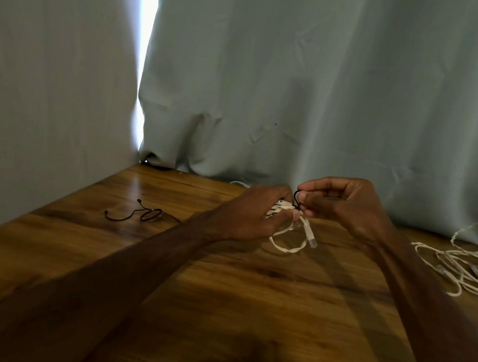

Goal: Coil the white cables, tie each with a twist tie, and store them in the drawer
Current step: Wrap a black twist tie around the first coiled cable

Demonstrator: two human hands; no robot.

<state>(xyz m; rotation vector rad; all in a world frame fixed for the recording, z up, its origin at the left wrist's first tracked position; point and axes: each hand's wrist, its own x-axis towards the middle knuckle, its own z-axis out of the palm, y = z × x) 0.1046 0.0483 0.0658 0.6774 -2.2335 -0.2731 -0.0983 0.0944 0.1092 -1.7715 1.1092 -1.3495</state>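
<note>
My left hand (253, 212) grips a coiled white cable (287, 239) just above the wooden table (219, 296); a loop and a plug end hang below the fingers. My right hand (344, 205) pinches a black twist tie (295, 197) that wraps the top of the coil, right beside my left thumb. A loose tangle of white cables (465, 263) lies on the table at the far right. Another black twist tie (137, 214) lies on the table to the left. No drawer is in view.
A pale grey-green curtain (301, 84) hangs behind the table's far edge, and a pale wall or sheet (50, 87) borders the left side. A bright gap of light (143, 53) shows between them.
</note>
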